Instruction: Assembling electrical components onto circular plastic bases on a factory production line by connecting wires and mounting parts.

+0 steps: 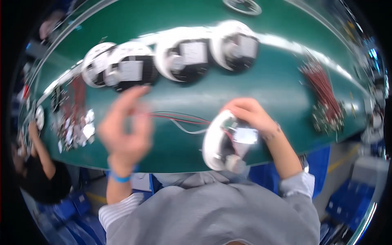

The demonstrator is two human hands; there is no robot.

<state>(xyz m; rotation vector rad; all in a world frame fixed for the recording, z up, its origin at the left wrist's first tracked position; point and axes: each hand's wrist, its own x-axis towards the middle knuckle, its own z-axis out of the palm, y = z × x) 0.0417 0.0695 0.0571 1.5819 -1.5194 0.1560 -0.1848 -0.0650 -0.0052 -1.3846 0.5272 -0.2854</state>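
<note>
My right hand (pixel 249 114) grips the upper rim of a round white housing (pixel 213 143), tilted up near the table's front edge. A black inside, a pale label and a small white part show on its right side. Red and black wires (pixel 179 118) run left from this housing to my left hand (pixel 126 130). That hand is smeared by motion, its fingers closed around the wire ends; the exact grip is blurred. A white cable (pixel 185 130) curves just below the wires.
Several similar white-and-black round housings (pixel 183 55) stand in a row across the green table (pixel 277 94). Bundled red wires (pixel 322 90) lie at right. More wires with small parts (pixel 75 122) lie at left. Another person (pixel 45 171) works at far left. A white ring (pixel 243 6) lies at the back.
</note>
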